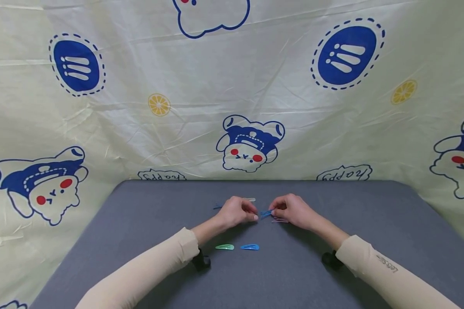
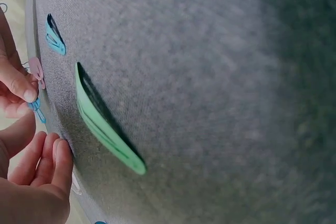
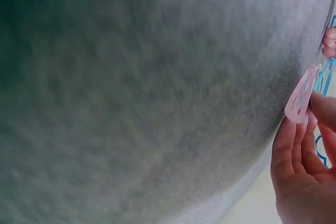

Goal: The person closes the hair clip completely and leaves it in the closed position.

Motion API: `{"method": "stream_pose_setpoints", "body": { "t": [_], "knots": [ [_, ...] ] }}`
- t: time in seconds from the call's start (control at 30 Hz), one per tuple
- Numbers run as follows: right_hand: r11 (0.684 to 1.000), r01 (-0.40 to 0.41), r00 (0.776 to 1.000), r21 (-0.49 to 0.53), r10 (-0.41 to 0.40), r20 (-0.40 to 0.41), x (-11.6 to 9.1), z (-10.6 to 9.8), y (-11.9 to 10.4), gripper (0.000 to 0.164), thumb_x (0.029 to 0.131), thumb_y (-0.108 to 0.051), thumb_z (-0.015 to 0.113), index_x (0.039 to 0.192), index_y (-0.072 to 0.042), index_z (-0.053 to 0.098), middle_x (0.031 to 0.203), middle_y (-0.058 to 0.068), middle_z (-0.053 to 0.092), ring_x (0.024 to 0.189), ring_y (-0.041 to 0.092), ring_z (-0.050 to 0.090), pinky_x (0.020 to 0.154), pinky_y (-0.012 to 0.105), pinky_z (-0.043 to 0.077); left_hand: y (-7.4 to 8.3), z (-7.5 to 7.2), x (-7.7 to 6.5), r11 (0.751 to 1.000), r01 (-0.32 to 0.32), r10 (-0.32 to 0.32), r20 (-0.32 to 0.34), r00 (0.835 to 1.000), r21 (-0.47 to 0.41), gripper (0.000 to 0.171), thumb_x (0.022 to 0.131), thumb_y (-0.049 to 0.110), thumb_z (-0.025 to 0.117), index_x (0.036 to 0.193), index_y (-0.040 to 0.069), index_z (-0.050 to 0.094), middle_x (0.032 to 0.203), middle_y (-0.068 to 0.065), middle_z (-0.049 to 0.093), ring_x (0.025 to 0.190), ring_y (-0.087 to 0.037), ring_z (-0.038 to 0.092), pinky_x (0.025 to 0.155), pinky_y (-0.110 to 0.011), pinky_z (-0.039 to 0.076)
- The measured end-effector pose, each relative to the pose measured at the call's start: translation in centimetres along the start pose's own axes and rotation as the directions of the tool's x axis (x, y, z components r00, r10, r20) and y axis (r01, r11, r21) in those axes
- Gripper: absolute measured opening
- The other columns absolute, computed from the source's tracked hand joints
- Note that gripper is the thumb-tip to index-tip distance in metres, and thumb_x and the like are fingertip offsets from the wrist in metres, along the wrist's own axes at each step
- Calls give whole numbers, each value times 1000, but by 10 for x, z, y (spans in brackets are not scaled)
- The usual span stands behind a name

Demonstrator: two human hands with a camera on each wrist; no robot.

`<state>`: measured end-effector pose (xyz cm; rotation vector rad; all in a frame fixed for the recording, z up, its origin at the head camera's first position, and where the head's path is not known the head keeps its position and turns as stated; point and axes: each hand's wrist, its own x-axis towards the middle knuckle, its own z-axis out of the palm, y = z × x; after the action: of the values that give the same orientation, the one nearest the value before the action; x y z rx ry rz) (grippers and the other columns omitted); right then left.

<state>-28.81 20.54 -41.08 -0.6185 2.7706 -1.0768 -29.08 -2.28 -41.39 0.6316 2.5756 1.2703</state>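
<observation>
Between thumb and fingers, my right hand [image 1: 294,211] pinches a blue snap hair clip [image 1: 265,213], whose narrow end points toward my left hand. My left hand [image 1: 233,213] is just left of it, fingers loosely bent; in the left wrist view its thumb and fingers stand apart with nothing between them. A pink hair clip [image 1: 279,220] shows just below my right fingers, and it overlaps them in the right wrist view [image 3: 297,103]. Nearer to me, a green hair clip [image 1: 225,247] and a brighter blue hair clip [image 1: 249,247] lie side by side on the table.
Behind my left hand lie a white hair clip [image 1: 249,199] and a dark blue clip [image 1: 217,207], both partly hidden by it. The grey table [image 1: 147,206] ends at a hanging printed cloth [image 1: 201,141] at the back.
</observation>
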Motion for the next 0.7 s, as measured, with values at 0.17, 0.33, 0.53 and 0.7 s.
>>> {"method": "stream_pose_setpoints", "body": {
  "t": [0.17, 0.33, 0.53, 0.7],
  "knots": [
    [1000, -7, 999, -1, 6, -49, -7, 0, -4, 7, 93, -6, 66, 92, -9, 72, 82, -1, 67, 75, 14, 58, 70, 32, 48, 2, -3, -3, 1000, -13, 13, 3, 1000, -12, 18, 86, 16, 78, 102, 7, 76, 89, 3, 67, 75, -14, 57, 63, -26, 49],
    [1000, -14, 996, 20, 15, -83, -13, 0, -10, 7, 94, -7, 65, 94, -9, 72, 85, 1, 66, 76, 17, 57, 68, 33, 48, 0, -7, -6, 999, -39, 39, 8, 999, -25, 20, 87, 16, 76, 105, 7, 75, 92, 4, 68, 80, -14, 57, 66, -26, 49],
    [997, 5, 993, 81, 5, -118, -21, 1, -21, 7, 95, -8, 65, 97, -8, 72, 91, 7, 68, 79, 20, 62, 67, 32, 52, 0, -14, -12, 995, -96, 97, 13, 995, -38, 22, 88, 15, 75, 108, 4, 74, 92, 3, 67, 83, -15, 58, 69, -27, 49],
    [995, 27, 989, 96, -13, -148, -27, 5, -27, 7, 93, -6, 67, 97, -10, 71, 94, 10, 68, 79, 22, 65, 67, 28, 54, -1, -17, -15, 992, -119, 119, 2, 993, -32, 24, 87, 16, 77, 108, 4, 74, 91, 6, 67, 84, -13, 60, 73, -27, 49]
  ]
}}
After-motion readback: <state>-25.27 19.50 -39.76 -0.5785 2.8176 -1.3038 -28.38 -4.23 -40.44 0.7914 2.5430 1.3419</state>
